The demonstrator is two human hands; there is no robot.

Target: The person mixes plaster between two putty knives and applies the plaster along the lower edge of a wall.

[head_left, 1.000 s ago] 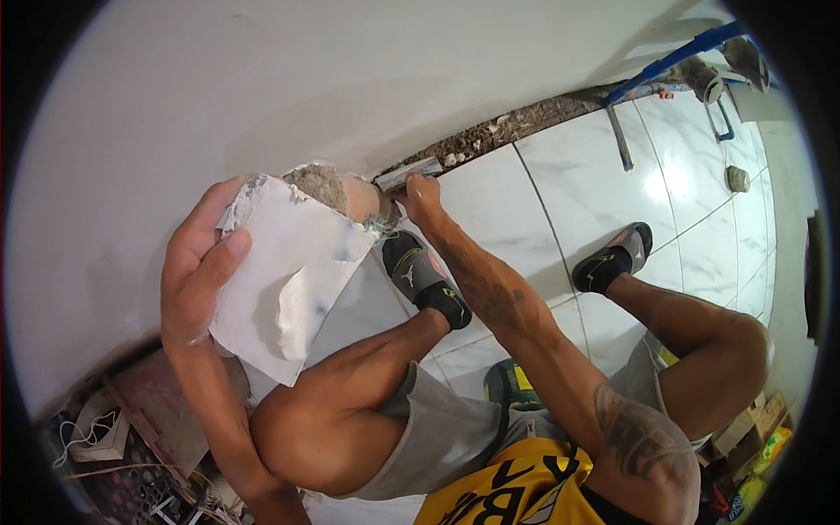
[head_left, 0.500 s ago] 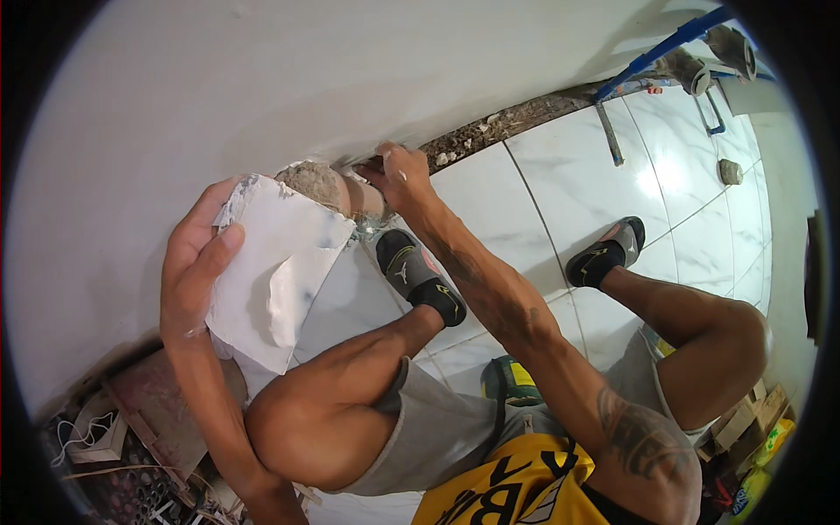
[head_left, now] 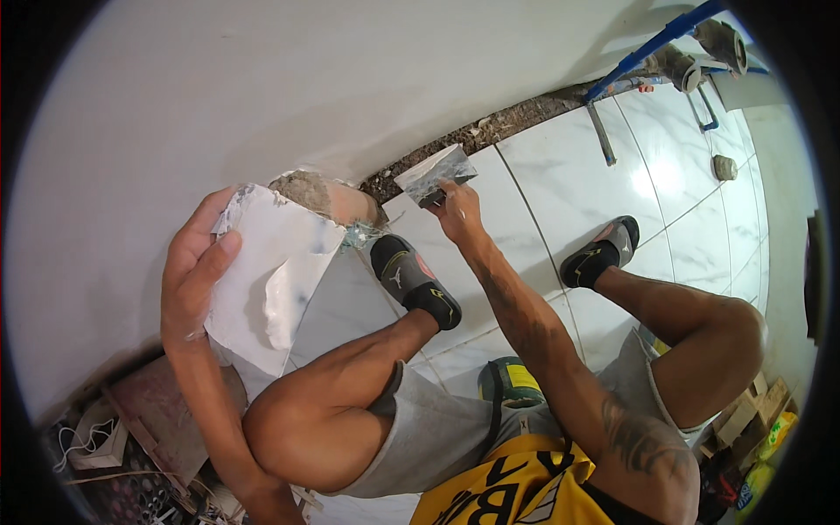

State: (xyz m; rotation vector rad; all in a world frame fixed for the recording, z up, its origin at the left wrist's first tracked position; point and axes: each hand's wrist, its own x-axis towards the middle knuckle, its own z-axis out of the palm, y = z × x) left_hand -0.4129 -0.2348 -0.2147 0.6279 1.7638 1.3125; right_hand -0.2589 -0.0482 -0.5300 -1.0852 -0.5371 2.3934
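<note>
My left hand point(head_left: 197, 262) grips the edge of a white board point(head_left: 249, 236), thumb on top. A thick smear of white paste point(head_left: 280, 306) lies on the board. My right hand point(head_left: 461, 213) is closed on the handle of a putty knife point(head_left: 433, 172) with a wide metal blade. White paste shows along the blade's far edge. The blade is held away from the wall point(head_left: 219, 96), over the dark gap at its foot. Between the two hands, an orange-brown pipe point(head_left: 346, 201) with rough mortar point(head_left: 302, 192) at one end sits against the wall.
Blue pipes point(head_left: 647, 57) and grey pipe stubs point(head_left: 678, 70) stand at the far right. A strip of rubble point(head_left: 507, 122) runs between wall and white floor tiles point(head_left: 534, 184). Scrap wood and boards point(head_left: 157, 420) lie at lower left. A green and yellow container point(head_left: 512, 382) stands between my legs.
My right hand has moved right and back from the wall beside the pipe, bringing the putty knife into clear view. My left hand and the board have hardly moved.
</note>
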